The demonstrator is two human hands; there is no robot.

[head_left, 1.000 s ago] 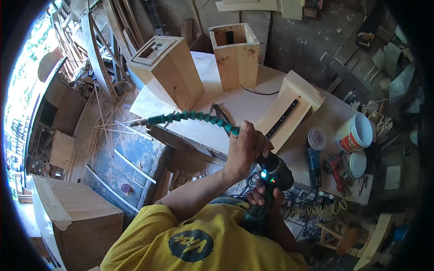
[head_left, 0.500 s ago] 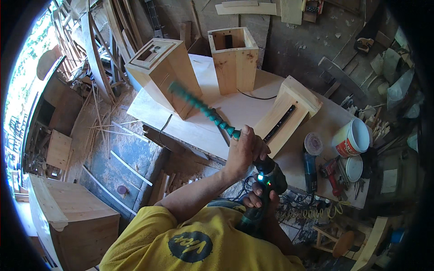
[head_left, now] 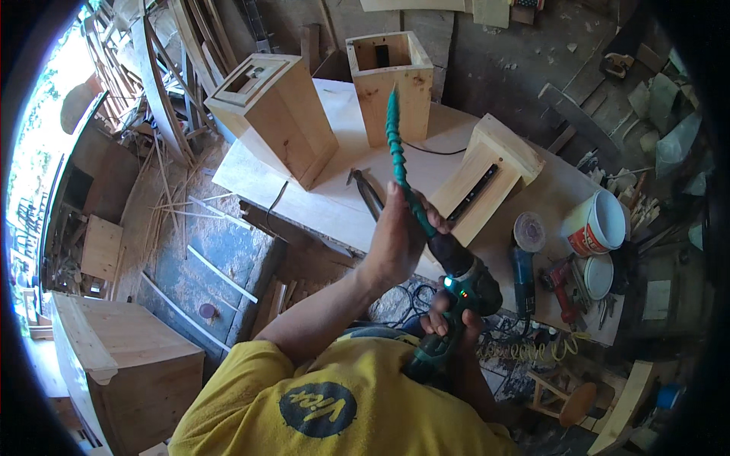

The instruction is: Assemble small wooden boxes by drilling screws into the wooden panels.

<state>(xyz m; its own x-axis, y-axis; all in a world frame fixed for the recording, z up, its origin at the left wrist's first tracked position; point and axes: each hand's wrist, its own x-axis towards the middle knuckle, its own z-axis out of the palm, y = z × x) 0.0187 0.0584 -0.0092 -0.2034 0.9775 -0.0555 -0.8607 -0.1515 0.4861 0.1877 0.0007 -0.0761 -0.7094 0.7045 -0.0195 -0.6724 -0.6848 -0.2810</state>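
Observation:
My right hand (head_left: 449, 315) is closed round the handle of a dark green cordless drill (head_left: 477, 289), whose small lights are lit. A long green spiral bit (head_left: 395, 144) rises from its dark chuck and tapers to a point, tilted slightly left. My left hand (head_left: 399, 235) is wrapped round the lower part of the bit, just above the chuck; some fingers are hidden behind it. Beyond, on the pale tabletop (head_left: 342, 213), a hammer (head_left: 366, 194) lies near my left hand. To the right rests a wooden box (head_left: 487, 178) with a black slide rail on its side.
Two upright wooden boxes (head_left: 293, 121) (head_left: 391, 99) stand at the table's far side. At its right are a white bucket (head_left: 597, 224), a red drill (head_left: 561, 292), a teal power tool (head_left: 523, 281) and a lidded tub (head_left: 529, 232). A wooden cabinet (head_left: 144, 387) stands at lower left.
The spiral bit has swung from pointing up-left to nearly upright, and the drill has shifted slightly right. My left hand has moved up a little. Both hands keep hold.

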